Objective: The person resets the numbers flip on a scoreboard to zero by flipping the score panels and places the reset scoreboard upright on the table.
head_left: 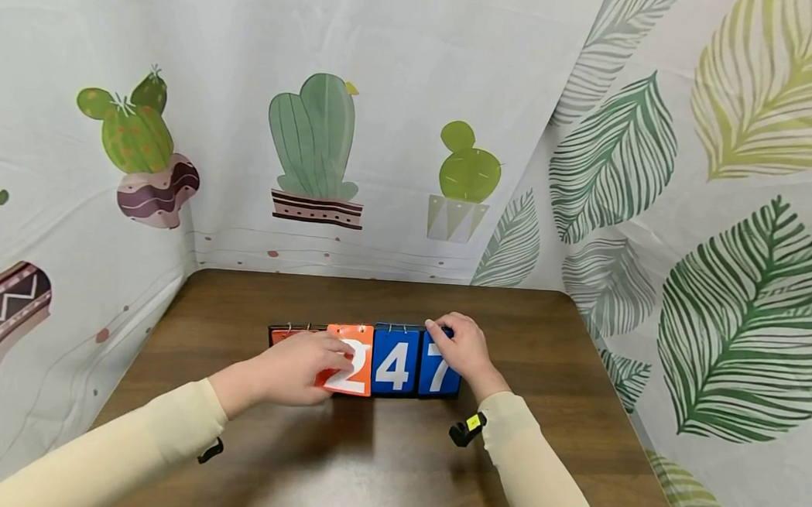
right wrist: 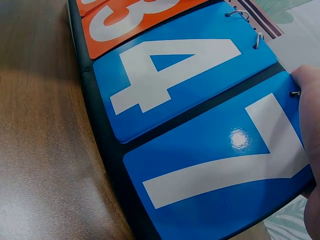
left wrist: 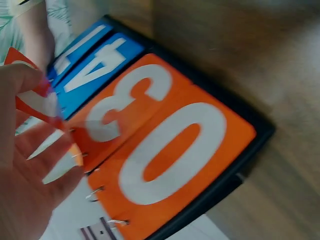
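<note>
A flip scoreboard [head_left: 414,394] on a black base stands on the table, orange number cards on the left and blue ones on the right. In the head view my left hand [head_left: 299,367] holds an orange card with a white 2 [head_left: 356,386]. That card is lifted and bent over in the left wrist view, pinched by thumb and fingers, with an orange 3 card [left wrist: 150,82] beneath it. Beside that lies an orange 0 card [left wrist: 230,145]. My right hand [head_left: 465,346] grips the board's top right edge by the blue 7 card [right wrist: 210,175]; a blue 4 card [right wrist: 175,75] sits alongside.
The brown wooden table [head_left: 393,470] has a back edge against a white curtain [head_left: 405,36] printed with cacti. A leaf-printed curtain [head_left: 729,227] hangs at the right. Metal rings [right wrist: 259,40] join the cards along the board's top.
</note>
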A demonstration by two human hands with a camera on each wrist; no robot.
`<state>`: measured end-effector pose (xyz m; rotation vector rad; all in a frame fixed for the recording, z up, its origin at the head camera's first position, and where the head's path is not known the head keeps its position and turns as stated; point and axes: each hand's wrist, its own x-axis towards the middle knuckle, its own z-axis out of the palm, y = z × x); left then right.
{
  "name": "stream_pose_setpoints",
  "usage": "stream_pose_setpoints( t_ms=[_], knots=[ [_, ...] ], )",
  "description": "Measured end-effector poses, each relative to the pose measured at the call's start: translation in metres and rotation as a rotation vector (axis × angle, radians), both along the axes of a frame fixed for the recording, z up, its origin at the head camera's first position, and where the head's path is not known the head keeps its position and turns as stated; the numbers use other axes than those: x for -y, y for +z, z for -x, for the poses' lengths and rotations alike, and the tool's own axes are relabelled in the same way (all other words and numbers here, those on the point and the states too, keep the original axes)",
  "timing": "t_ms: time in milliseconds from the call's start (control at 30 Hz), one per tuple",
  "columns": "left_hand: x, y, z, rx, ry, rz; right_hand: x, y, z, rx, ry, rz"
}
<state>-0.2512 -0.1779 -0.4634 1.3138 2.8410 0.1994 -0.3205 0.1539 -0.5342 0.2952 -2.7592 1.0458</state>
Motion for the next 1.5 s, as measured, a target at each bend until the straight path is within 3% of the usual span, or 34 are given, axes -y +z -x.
stream_pose_setpoints(
  t_ms=[267,533,700,867,1067,1200,1267,1367,1500],
  knots=[
    [0.005,-0.035,-0.005,-0.171,-0.032,0.049,0.001,0.000,-0.001,0.013,-0.002,0.008],
    [0.014,-0.072,-0.005,-0.323,-0.053,0.021,0.002,-0.003,0.000,-0.001,-0.006,-0.005],
    [0.018,-0.085,-0.004,-0.395,-0.062,0.021,0.002,-0.004,-0.001,0.000,-0.005,-0.006],
    [0.020,-0.088,-0.002,-0.385,-0.040,0.035,0.002,-0.004,0.001,-0.008,-0.002,-0.003],
    [0.018,-0.081,0.000,-0.350,-0.031,-0.046,0.002,-0.003,0.002,-0.008,-0.003,0.005],
    [0.014,-0.070,0.004,-0.283,-0.004,-0.134,0.002,-0.003,0.002,-0.010,-0.004,0.002],
    [0.011,-0.058,0.007,-0.239,0.025,-0.193,0.001,-0.003,0.002,-0.013,-0.004,-0.003],
    [0.006,-0.031,0.014,-0.133,0.091,-0.320,0.001,-0.003,0.001,-0.014,0.000,-0.004],
    [0.000,0.008,0.033,0.135,0.211,-0.504,-0.001,-0.002,0.001,-0.006,0.002,0.002]
  ],
)
